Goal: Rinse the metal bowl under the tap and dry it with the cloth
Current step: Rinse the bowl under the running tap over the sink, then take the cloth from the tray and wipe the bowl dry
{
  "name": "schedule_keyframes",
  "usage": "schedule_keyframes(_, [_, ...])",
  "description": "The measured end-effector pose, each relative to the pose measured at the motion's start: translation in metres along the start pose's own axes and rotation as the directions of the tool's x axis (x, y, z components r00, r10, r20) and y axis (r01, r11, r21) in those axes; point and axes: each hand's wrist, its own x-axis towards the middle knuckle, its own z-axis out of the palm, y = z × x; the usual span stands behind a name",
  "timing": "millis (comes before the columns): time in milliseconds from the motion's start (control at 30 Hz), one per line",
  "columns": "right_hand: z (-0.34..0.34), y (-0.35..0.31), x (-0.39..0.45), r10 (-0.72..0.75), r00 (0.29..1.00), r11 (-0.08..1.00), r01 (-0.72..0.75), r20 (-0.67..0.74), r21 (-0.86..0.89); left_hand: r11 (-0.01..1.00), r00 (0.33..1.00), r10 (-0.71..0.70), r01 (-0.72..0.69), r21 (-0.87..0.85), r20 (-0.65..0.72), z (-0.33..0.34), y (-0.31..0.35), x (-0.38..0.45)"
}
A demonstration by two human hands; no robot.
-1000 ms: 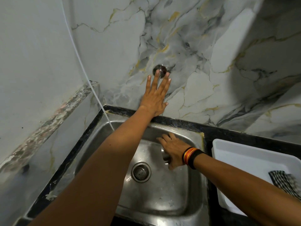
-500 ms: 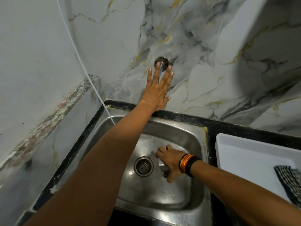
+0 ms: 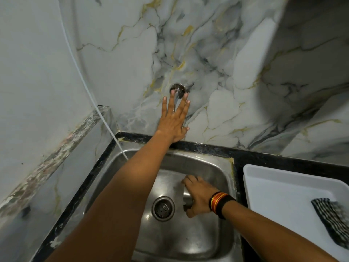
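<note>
I'm reaching my left hand (image 3: 174,120), fingers spread, over the wall tap (image 3: 177,90) to get water flowing, while my right hand (image 3: 198,197) is clasping the metal bowl (image 3: 187,200) in the sink (image 3: 188,241) underneath, ready for rinsing.

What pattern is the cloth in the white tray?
Black-and-white stripes or checks; the cloth lies in the tray, seen in the head view.

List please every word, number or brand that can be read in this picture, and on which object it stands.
None: no readable text anywhere.
The white tray, the striped cloth, the sink, the tap and the wristbands bear no writing.
</note>
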Motion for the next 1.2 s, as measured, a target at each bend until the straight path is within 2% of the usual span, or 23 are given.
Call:
schedule_keyframes(100, [-0.02,0.006,-0.022,0.164,0.96,0.946,-0.088,-0.228,0.312,0.999,0.997,0.014,-0.012,-0.031,0.07,-0.009,-0.003,0.001])
schedule_keyframes(167, [-0.032,0.015,-0.039,0.339,0.85,0.838,-0.078,-0.403,0.54,0.993,0.997,0.048,-0.04,-0.112,0.065,-0.017,-0.006,-0.006])
schedule_keyframes(200, [-0.038,0.02,-0.048,0.421,0.777,0.781,-0.047,-0.469,0.623,0.98,0.998,0.067,-0.063,-0.188,0.014,-0.02,-0.005,-0.013])
schedule_keyframes(267, [-0.05,0.028,-0.067,0.533,0.665,0.698,0.005,-0.524,0.716,0.902,0.994,0.06,-0.094,-0.422,-0.093,-0.024,0.008,-0.036])
schedule_keyframes(300, [-0.054,0.032,-0.073,0.571,0.625,0.665,0.028,-0.532,0.747,0.806,0.995,0.031,-0.083,-0.586,-0.098,-0.025,0.018,-0.049])
schedule_keyframes(367, [-0.06,0.036,-0.085,0.639,0.553,0.589,0.093,-0.534,0.802,0.48,0.999,-0.002,0.039,-0.876,0.043,-0.034,0.046,-0.075])
schedule_keyframes(400, [-0.063,0.036,-0.09,0.66,0.525,0.56,0.133,-0.537,0.818,0.312,0.992,0.03,0.108,-0.944,0.124,-0.042,0.06,-0.089])
schedule_keyframes(433, [-0.066,0.035,-0.093,0.668,0.509,0.539,0.173,-0.544,0.824,0.199,0.984,0.066,0.149,-0.969,0.165,-0.05,0.073,-0.102])
schedule_keyframes(500, [-0.07,0.028,-0.099,0.664,0.511,0.501,0.238,-0.546,0.832,0.071,0.972,0.113,0.2,-0.977,0.207,-0.06,0.092,-0.121])
schedule_keyframes(567, [-0.071,0.021,-0.104,0.659,0.543,0.442,0.28,-0.52,0.852,-0.012,0.965,0.146,0.221,-0.975,0.217,-0.064,0.104,-0.13])
schedule_keyframes(667, [-0.072,0.016,-0.112,0.643,0.612,0.317,0.335,-0.461,0.887,-0.012,0.963,0.129,0.24,-0.971,0.236,-0.07,0.117,-0.134])
schedule_keyframes(767, [-0.077,0.015,-0.123,0.627,0.66,0.227,0.355,-0.415,0.907,0.031,0.979,-0.005,0.202,-0.979,0.202,-0.069,0.13,-0.132])
schedule_keyframes(900, [-0.077,0.025,-0.146,0.566,0.726,0.213,0.328,-0.39,0.92,0.088,0.988,-0.116,0.114,-0.99,0.103,-0.058,0.147,-0.128])
schedule_keyframes(933, [-0.076,0.033,-0.155,0.564,0.73,0.258,0.287,-0.385,0.922,0.104,0.99,-0.122,0.088,-0.991,0.075,-0.056,0.154,-0.127])
schedule_keyframes(1000, [-0.073,0.054,-0.171,0.6,0.699,0.401,0.159,-0.389,0.902,0.134,0.993,-0.119,0.041,-0.99,0.025,-0.056,0.167,-0.126])
schedule_keyframes(1100, [-0.054,0.117,-0.208,0.718,0.562,0.584,-0.166,-0.41,0.795,0.129,0.992,-0.121,-0.008,-0.992,-0.024,-0.053,0.193,-0.126])
schedule_keyframes(1133, [-0.045,0.141,-0.221,0.741,0.537,0.622,-0.323,-0.404,0.713,0.126,0.991,-0.125,-0.021,-0.992,-0.037,-0.051,0.199,-0.127])
schedule_keyframes(1200, [-0.021,0.19,-0.253,0.807,0.516,0.583,-0.627,-0.286,0.516,0.124,0.993,-0.118,-0.006,-0.992,-0.021,-0.049,0.214,-0.128])
